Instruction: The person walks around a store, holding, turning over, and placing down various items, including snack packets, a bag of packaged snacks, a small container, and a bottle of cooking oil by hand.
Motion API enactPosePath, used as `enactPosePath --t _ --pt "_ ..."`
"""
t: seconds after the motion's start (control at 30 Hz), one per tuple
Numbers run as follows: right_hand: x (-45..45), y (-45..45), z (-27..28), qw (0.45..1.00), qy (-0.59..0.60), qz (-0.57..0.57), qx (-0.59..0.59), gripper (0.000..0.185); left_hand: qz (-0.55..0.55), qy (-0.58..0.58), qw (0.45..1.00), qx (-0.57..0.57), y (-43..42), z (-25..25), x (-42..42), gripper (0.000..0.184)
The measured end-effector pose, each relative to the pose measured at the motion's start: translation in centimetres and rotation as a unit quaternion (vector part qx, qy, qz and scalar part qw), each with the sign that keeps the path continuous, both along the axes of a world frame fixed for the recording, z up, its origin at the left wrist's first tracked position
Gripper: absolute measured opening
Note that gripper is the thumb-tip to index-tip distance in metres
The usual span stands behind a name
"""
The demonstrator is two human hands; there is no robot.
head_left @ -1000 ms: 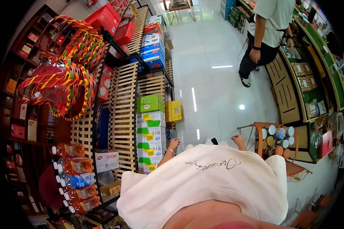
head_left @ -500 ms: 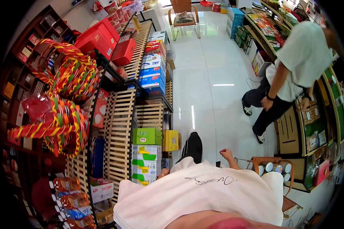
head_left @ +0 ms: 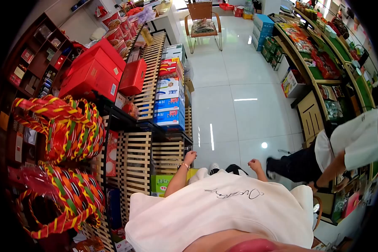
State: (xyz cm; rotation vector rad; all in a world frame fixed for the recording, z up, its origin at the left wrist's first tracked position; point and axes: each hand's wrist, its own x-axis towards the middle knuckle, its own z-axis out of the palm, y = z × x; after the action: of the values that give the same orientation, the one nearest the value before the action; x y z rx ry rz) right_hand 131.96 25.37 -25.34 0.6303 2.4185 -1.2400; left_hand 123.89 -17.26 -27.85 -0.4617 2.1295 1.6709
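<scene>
My left hand (head_left: 190, 158) is held out beside the wooden-slat shelf (head_left: 168, 152), above a green box (head_left: 160, 183). Its fingers look loosely curled, with nothing showing in them, and a bracelet circles the wrist. Over the tiled floor, in front of my body, is my right hand (head_left: 253, 164). It too is loosely closed and no object shows in it. Neither hand visibly touches any goods. My pale shirt (head_left: 218, 206) covers the bottom of the view.
A person in a white shirt (head_left: 357, 138) bends by the right-hand shelves (head_left: 306, 75). Woven baskets (head_left: 75, 130), red boxes (head_left: 92, 71) and stacked cartons (head_left: 169, 101) line the left. A chair (head_left: 203, 25) stands ahead on the glossy tile floor (head_left: 239, 105).
I have moved forward along the aisle. My left hand has swung up into fuller view. The other person has come nearer on the right and bends lower.
</scene>
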Motion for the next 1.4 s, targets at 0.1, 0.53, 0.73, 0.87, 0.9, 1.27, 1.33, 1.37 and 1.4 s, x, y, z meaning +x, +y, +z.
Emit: enactPosePath --t 0.1,0.53,0.73,0.87,0.9,1.27,1.33,1.37,1.4 --pt "-4.1 -1.8 -0.5 1.000 0.008 -0.017 -0.013 0.018 -0.023 -0.015 1.000 -0.004 0.1 -0.6 -3.7 0.028" --pt "-22.0 4.2 -6.8 0.985 -0.143 -0.032 0.088 0.024 -0.157 -0.071 0.974 -0.144 -3.9 -1.4 -11.2 0.018" --pt "-40.9 4.0 -3.1 0.995 -0.094 -0.020 -0.010 0.024 -0.287 0.144 0.911 -0.258 -4.3 -5.3 -19.7 0.019" --pt "-53.1 2.4 -1.5 0.991 -0.103 0.063 -0.065 0.023 -0.101 0.102 0.964 -0.223 -0.7 -6.1 -30.3 0.026" --pt "-55.4 2.1 -1.5 0.989 -0.102 0.077 -0.071 0.024 0.029 -0.015 0.986 -0.165 1.7 -1.6 -33.1 0.028" --pt "-67.5 -2.2 -5.4 0.950 -0.242 0.179 -0.079 0.027 0.089 -0.023 0.990 -0.111 2.4 1.6 -50.1 0.028" --pt "-70.6 -0.4 -7.3 0.930 -0.277 0.233 -0.057 0.032 0.068 -0.058 0.988 -0.126 0.8 0.7 -55.3 0.028" --pt "-71.6 0.7 -7.4 0.929 -0.289 0.217 -0.075 0.035 0.055 -0.080 0.986 -0.133 -0.2 0.0 -57.3 0.028" --pt "-74.0 1.7 -9.1 0.928 -0.251 0.275 -0.015 0.036 0.077 -0.080 0.985 -0.130 -1.1 -1.1 -60.0 0.028"
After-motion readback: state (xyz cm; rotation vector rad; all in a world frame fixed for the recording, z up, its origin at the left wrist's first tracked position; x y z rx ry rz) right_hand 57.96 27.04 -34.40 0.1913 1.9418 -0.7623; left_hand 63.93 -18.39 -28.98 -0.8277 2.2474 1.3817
